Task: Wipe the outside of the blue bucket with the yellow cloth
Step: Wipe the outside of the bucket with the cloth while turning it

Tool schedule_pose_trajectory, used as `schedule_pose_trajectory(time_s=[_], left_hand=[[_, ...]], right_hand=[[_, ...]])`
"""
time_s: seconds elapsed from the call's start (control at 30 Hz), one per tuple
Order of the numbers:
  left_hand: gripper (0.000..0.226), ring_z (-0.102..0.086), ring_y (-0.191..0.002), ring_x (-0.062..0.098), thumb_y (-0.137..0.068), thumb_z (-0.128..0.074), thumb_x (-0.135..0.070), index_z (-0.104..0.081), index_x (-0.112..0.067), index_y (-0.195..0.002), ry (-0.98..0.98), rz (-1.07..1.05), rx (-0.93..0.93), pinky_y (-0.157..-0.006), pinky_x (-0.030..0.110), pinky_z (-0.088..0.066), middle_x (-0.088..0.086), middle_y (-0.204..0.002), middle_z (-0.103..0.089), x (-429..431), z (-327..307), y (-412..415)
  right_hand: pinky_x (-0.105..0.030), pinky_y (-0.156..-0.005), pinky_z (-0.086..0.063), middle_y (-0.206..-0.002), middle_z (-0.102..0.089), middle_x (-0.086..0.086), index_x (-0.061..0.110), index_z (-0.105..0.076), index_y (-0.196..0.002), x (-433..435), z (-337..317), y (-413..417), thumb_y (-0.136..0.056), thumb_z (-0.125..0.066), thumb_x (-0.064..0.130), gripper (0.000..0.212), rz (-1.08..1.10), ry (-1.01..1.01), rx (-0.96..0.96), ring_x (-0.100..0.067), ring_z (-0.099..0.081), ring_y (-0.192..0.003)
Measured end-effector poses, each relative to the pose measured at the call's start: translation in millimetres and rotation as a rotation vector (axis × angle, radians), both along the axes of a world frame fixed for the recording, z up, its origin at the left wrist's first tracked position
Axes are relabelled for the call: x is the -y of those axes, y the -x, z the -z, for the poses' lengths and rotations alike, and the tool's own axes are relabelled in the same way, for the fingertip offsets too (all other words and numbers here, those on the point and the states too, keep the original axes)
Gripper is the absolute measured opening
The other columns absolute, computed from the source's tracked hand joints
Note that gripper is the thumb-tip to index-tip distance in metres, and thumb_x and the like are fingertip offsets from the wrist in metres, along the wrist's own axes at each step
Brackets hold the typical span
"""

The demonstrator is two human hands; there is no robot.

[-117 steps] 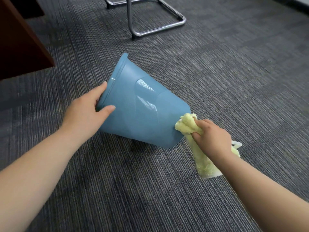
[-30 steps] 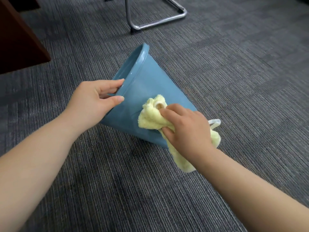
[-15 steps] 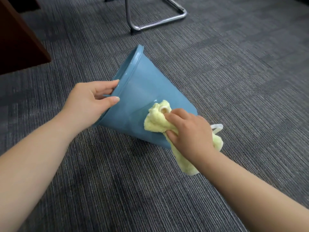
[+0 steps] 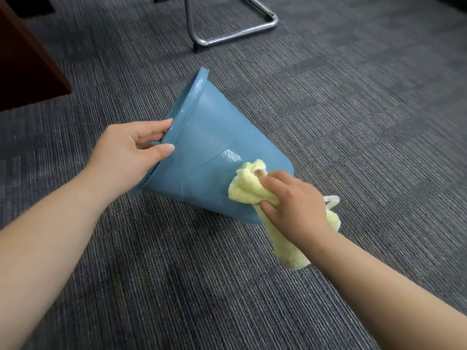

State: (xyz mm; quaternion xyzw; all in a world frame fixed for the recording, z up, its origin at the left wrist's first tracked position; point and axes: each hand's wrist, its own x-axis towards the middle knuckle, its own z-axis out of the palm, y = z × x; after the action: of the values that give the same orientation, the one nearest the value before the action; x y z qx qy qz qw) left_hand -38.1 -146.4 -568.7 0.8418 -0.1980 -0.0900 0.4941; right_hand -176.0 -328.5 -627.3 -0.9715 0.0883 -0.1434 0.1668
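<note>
- Head view is showing the blue bucket [image 4: 209,147] lying tilted on its side on the grey carpet [image 4: 177,286], with its mouth facing left and its base end pointing right.
- The left hand [image 4: 126,152] is gripping the bucket's rim, thumb on the outer wall and fingers curling over the edge, bracing it.
- The right hand [image 4: 295,205] is clutching the bunched yellow cloth [image 4: 246,188] and pressing it against the bucket's outer wall near the base end; a loose tail of cloth is hanging below that end.
- To wipe well, the right hand should probably be pressing firmly and sweeping in long strokes between the bucket's base and rim.
- Meanwhile the left hand should be turning the bucket so the side facing the carpet is coming round.
- The hanging tail is likely risking a drag on the carpet beside the bucket, so gathering it tighter would help.
- A chrome chair base [image 4: 235,34] is standing well beyond the bucket.
</note>
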Motion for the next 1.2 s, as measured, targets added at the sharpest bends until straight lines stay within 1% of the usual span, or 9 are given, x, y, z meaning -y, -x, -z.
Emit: schedule_pose_trajectory(time_s=[0.13, 0.27, 0.4, 0.5, 0.63, 0.7, 0.8, 1.03, 1.2], left_hand=[[0.048, -0.055, -0.1, 0.008, -0.076, -0.06, 0.001, -0.05, -0.019, -0.118, 0.003, 0.007, 0.014, -0.084, 0.003, -0.04, -0.005, -0.111, -0.055, -2.9, 1.5, -2.4], [0.049, -0.055, -0.103, 0.011, -0.075, -0.062, -0.002, -0.047, -0.03, -0.113, -0.014, -0.02, 0.019, -0.095, 0.025, -0.041, -0.005, -0.112, -0.056, -10.4, 4.8, -5.8], [0.049, -0.056, -0.1, 0.008, -0.075, -0.063, -0.005, -0.049, -0.035, -0.11, -0.034, -0.045, 0.025, -0.095, 0.028, -0.039, -0.005, -0.108, -0.058, -12.6, 7.2, -7.9], [0.047, -0.056, -0.099, 0.007, -0.075, -0.064, -0.007, -0.05, -0.037, -0.109, -0.032, -0.056, 0.022, -0.094, 0.027, -0.039, -0.004, -0.107, -0.059, -12.5, 8.2, -8.4], [0.047, -0.056, -0.098, 0.007, -0.075, -0.063, -0.005, -0.05, -0.033, -0.11, -0.013, -0.057, 0.019, -0.091, 0.024, -0.04, -0.005, -0.107, -0.059, -10.6, 8.0, -8.9], [0.048, -0.056, -0.097, 0.008, -0.075, -0.062, -0.003, -0.049, -0.03, -0.112, 0.007, -0.071, 0.013, -0.087, 0.021, -0.042, -0.006, -0.106, -0.058, -10.8, 8.3, -8.6], [0.048, -0.055, -0.098, 0.009, -0.075, -0.062, -0.003, -0.048, -0.029, -0.113, 0.006, -0.093, 0.008, -0.09, 0.029, -0.042, -0.003, -0.108, -0.057, -13.5, 10.9, -10.0], [0.048, -0.055, -0.098, 0.008, -0.076, -0.061, -0.002, -0.046, -0.031, -0.111, 0.023, -0.098, 0.025, -0.088, 0.026, -0.041, -0.007, -0.108, -0.055, -12.0, 13.4, -13.0], [0.045, -0.055, -0.099, 0.011, -0.078, -0.061, -0.008, -0.05, -0.027, -0.118, -0.052, -0.108, 0.035, -0.092, 0.032, -0.041, 0.001, -0.107, -0.058, -14.5, 13.7, -12.1]], right_hand=[[-0.032, -0.052, -0.042, -0.088, -0.07, -0.01, 0.01, -0.067, -0.093, 7.2, 0.3, -1.4, -0.062, -0.073, 0.009, 0.031, -0.012, 0.008, 0.006, -0.031, -0.064, -0.062], [-0.027, -0.06, -0.029, -0.103, -0.063, -0.004, 0.019, -0.059, -0.11, 21.9, 11.2, -3.7, -0.078, -0.06, 0.021, 0.032, 0.219, -0.052, -0.048, -0.03, -0.059, -0.081], [-0.028, -0.055, -0.029, -0.093, -0.066, -0.009, 0.014, -0.063, -0.105, 14.2, 14.7, 0.2, -0.072, -0.066, 0.014, 0.033, 0.151, -0.024, -0.018, -0.033, -0.06, -0.069], [-0.029, -0.05, -0.038, -0.081, -0.069, -0.01, 0.009, -0.067, -0.093, 7.2, 10.7, 2.5, -0.059, -0.075, 0.007, 0.034, 0.012, 0.016, -0.002, -0.031, -0.062, -0.056], [-0.032, -0.053, -0.042, -0.088, -0.07, -0.01, 0.01, -0.067, -0.095, 17.3, 10.7, 1.0, -0.063, -0.073, 0.009, 0.033, 0.014, 0.037, -0.029, -0.032, -0.064, -0.063], [-0.031, -0.058, -0.035, -0.102, -0.065, -0.007, 0.014, -0.062, -0.105, 32.5, 16.0, 0.5, -0.075, -0.064, 0.017, 0.03, 0.16, 0.007, -0.101, -0.033, -0.062, -0.077], [-0.028, -0.058, -0.029, -0.106, -0.06, -0.003, 0.016, -0.058, -0.105, 45.3, 24.1, 5.8, -0.081, -0.055, 0.025, 0.026, 0.328, -0.006, -0.204, -0.03, -0.059, -0.083], [-0.028, -0.06, -0.033, -0.107, -0.061, 0.0, 0.02, -0.06, -0.106, 25.4, 24.0, 4.2, -0.078, -0.059, 0.022, 0.028, 0.154, -0.111, -0.175, -0.028, -0.06, -0.084], [-0.027, -0.061, -0.03, -0.106, -0.059, -0.002, 0.019, -0.057, -0.109, 47.2, 25.7, 5.2, -0.082, -0.054, 0.023, 0.028, 0.319, -0.114, -0.242, -0.028, -0.058, -0.087]])
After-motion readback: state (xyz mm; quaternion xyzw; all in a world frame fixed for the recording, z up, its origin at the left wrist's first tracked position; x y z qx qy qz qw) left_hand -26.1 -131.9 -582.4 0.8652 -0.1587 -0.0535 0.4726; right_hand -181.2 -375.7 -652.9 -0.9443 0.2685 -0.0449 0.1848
